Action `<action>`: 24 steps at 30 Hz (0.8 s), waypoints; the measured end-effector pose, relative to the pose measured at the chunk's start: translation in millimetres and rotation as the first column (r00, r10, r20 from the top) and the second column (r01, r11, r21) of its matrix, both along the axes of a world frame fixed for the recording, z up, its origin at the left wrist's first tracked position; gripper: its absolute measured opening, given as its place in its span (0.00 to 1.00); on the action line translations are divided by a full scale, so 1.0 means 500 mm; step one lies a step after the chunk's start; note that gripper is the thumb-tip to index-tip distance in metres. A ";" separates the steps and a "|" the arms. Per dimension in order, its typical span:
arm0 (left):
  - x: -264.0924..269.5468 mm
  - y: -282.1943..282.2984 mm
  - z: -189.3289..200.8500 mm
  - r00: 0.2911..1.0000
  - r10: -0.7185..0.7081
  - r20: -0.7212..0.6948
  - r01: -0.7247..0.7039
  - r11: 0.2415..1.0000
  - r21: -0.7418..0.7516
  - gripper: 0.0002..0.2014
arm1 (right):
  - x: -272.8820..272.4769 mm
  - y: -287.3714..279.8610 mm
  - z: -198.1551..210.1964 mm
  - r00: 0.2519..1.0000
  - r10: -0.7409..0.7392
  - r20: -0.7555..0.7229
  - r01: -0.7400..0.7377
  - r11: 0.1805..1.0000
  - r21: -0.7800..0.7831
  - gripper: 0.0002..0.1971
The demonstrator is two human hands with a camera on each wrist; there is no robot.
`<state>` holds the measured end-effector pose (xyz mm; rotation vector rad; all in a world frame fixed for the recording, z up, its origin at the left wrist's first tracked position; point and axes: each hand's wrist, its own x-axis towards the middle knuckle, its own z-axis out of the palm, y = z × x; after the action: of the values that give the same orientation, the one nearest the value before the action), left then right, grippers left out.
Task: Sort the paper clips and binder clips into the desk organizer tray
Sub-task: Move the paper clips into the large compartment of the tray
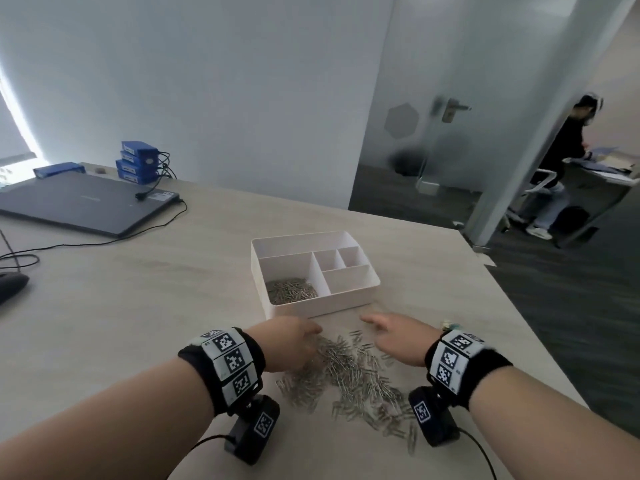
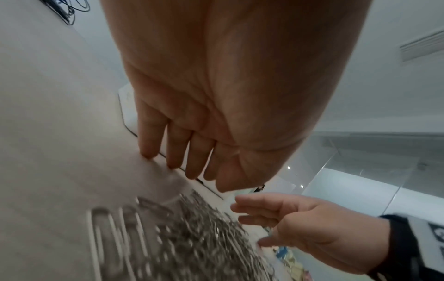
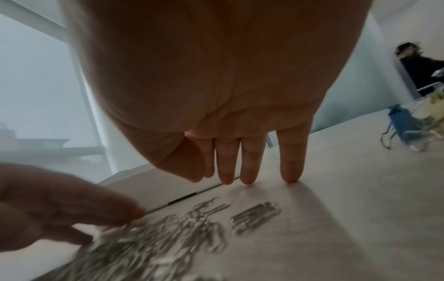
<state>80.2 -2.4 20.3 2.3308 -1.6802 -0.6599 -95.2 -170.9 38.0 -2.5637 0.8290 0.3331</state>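
A white desk organizer tray (image 1: 349, 299) stands mid-table, and its near-left compartment holds a heap of silver paper clips (image 1: 291, 291). Its other compartments look empty. A loose pile of paper clips (image 1: 349, 372) lies on the table in front of it. My left hand (image 1: 294, 341) is at the pile's left side, its straight fingers (image 2: 173, 152) reaching down to the tabletop. On the pile's right is my right hand (image 1: 391, 332), whose fingertips (image 3: 247, 171) also point down at the table. Neither hand holds anything. Coloured binder clips (image 3: 403, 125) lie beside my right wrist.
A closed laptop (image 1: 86, 202) with cables, a stack of blue boxes (image 1: 138, 161) and a mouse (image 1: 10, 285) occupy the table's left side. The table's right edge (image 1: 519, 306) runs close to my right arm. A person (image 1: 561, 161) sits beyond the glass door.
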 end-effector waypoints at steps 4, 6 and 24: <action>-0.031 -0.009 0.003 0.998 -0.057 0.031 0.054 0.995 0.085 0.23 | -0.001 0.040 -0.001 0.987 0.146 -0.064 -0.146 0.989 0.017 0.34; -0.040 -0.003 0.005 0.995 -0.097 0.017 0.096 0.992 0.083 0.18 | -0.009 0.049 -0.005 0.981 0.184 -0.059 -0.184 0.983 0.014 0.35; 0.016 0.033 0.006 0.971 -0.121 0.205 0.063 0.961 0.269 0.54 | -0.120 0.044 0.026 0.944 0.068 -0.322 -0.046 0.996 0.075 0.58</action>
<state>88.3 14.2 23.4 2.6031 -1.9112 -0.7017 -155.1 -149.0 50.8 -2.5087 0.8399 0.8048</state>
